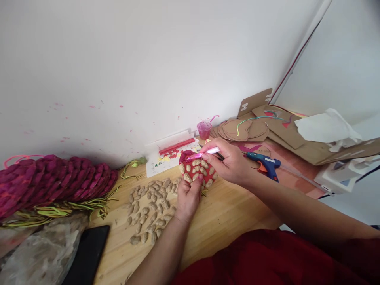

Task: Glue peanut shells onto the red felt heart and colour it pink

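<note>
My left hand (190, 198) grips the lower edge of a red heart-shaped piece (195, 171) covered with peanuts, its thumb on the front. Pinched in my right hand (227, 160) is a paintbrush (212, 151) with a white handle. Its pink-smeared tip touches the upper left of the piece, where the peanuts are painted magenta; the others are bare. Behind the hands, a clear cup of pink paint (204, 130) has a pink stick leaning out. Many loose peanuts (152, 206) lie on the wooden table, left of my left hand.
A row of magenta-painted peanut pieces (59, 180) with yellow-green strings stands at the left, behind a plastic bag (41, 253) and a black tablet-like slab (87, 253). Cardboard hearts (237, 130), a blue glue gun (265, 163) and a white machine (338, 178) are at the right.
</note>
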Tool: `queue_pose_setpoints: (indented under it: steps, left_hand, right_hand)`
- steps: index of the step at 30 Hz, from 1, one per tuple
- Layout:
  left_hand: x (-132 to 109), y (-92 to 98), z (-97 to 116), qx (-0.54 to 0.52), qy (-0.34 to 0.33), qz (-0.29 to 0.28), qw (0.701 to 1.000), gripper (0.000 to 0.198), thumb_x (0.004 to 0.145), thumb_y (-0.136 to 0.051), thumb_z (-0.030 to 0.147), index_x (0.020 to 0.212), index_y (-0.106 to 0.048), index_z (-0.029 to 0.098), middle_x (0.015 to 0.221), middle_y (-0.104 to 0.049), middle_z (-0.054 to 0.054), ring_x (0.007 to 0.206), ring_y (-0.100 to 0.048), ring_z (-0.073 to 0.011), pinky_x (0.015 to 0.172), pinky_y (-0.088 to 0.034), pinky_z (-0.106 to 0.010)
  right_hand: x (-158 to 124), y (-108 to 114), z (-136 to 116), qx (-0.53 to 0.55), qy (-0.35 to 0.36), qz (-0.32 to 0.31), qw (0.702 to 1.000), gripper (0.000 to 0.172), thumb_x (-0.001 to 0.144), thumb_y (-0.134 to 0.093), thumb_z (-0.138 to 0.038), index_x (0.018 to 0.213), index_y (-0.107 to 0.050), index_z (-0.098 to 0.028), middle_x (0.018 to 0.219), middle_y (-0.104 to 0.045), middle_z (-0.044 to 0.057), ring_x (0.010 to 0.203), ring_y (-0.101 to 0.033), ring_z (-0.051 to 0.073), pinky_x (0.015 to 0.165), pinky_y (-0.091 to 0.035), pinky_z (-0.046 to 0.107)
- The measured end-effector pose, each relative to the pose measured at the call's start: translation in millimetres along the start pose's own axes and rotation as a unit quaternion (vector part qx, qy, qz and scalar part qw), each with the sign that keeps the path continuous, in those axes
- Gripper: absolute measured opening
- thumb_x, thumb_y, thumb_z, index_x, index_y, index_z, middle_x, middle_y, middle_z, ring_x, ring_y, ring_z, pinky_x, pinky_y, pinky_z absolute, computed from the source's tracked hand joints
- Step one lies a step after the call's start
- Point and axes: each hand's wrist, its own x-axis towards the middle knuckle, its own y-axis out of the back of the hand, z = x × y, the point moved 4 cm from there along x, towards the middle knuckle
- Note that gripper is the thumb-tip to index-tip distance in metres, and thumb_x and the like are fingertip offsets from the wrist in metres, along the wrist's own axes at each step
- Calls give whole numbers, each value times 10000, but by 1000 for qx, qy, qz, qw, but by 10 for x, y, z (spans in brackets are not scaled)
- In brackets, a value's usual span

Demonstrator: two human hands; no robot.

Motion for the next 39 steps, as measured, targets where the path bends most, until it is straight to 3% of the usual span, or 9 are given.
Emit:
queue_pose_setpoints:
  steps: [5,8,12,19,24,30,39]
  left_hand:
    - [16,-12,-29,-9,-16,-33,999,267,799,-790,374,992,-752,193,964,-774,-41,879,-717,-175,894,-543,-283]
    - [21,2,-37,0,-34,-43,998,288,816,-779,363,1048,-749,195,1062,-770,-54,984,-709,-190,961,-518,-295]
    - [18,20,-43,29,-49,-45,997,268,834,-762,370,1026,-748,183,1051,-774,-54,967,-704,-194,949,-522,-304]
    - [26,11,-81,1,-43,-59,997,365,837,-756,386,1145,-715,196,1204,-741,-76,1117,-682,-253,1040,-491,-386]
    - [27,12,-64,19,-41,-51,998,324,838,-760,375,1104,-730,192,1163,-755,-68,1080,-693,-234,1035,-496,-370]
    - [38,9,-90,-26,-48,-64,996,283,869,-734,317,1132,-714,215,1185,-749,-52,1105,-681,-217,1068,-474,-389]
    - [34,33,-76,51,-51,-66,995,303,875,-722,367,1118,-717,185,1150,-756,-64,1053,-692,-215,1016,-497,-357]
  right_hand:
    - [-54,23,118,9,-30,3,1000,68,964,-592,-221,1022,-625,-231,963,-669,57,899,-644,207,814,-514,366]
    - [-51,27,51,7,-10,12,1000,82,956,-604,-203,1029,-629,-230,964,-677,51,908,-647,201,806,-510,350]
    - [-34,-27,-72,-7,37,6,999,92,943,-607,-160,1005,-640,-219,924,-697,37,895,-650,187,796,-496,323]
    - [-55,40,-47,-32,39,23,998,85,934,-623,-155,995,-655,-206,893,-667,36,843,-618,176,756,-480,310]
    - [-53,5,-116,-10,67,10,998,99,937,-621,-149,1009,-652,-209,906,-698,39,881,-624,190,793,-485,324]
    - [-83,31,-57,-23,34,23,999,111,930,-620,-137,1012,-657,-202,917,-676,45,856,-623,181,770,-485,321]
    - [-69,-5,-85,-11,47,16,999,102,933,-617,-150,1014,-657,-198,918,-697,47,885,-634,188,802,-490,325]
